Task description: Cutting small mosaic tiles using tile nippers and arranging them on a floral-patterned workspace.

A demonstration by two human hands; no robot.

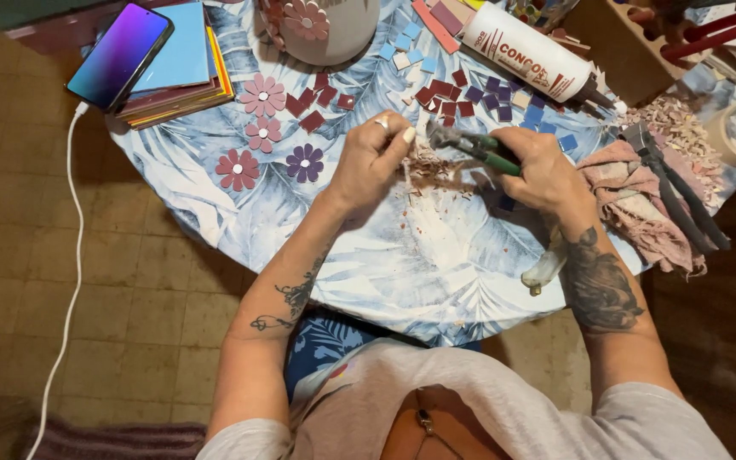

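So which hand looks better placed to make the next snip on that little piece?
Probably the right hand: it grips the green-handled nippers, whose tip points at the left hand, which pinches a small piece.

On the table (436, 281), my left hand (368, 162) sits just left of my right hand (543, 175), which holds nippers (470, 146). Flower pieces (261, 136) lie left of my hands, the glue bottle (526, 53) behind them, a rag (632, 200) to the right.

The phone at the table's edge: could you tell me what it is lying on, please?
The phone rests on a stack of flat coloured sheets, a blue one on top. How far they reach beneath it is hidden.
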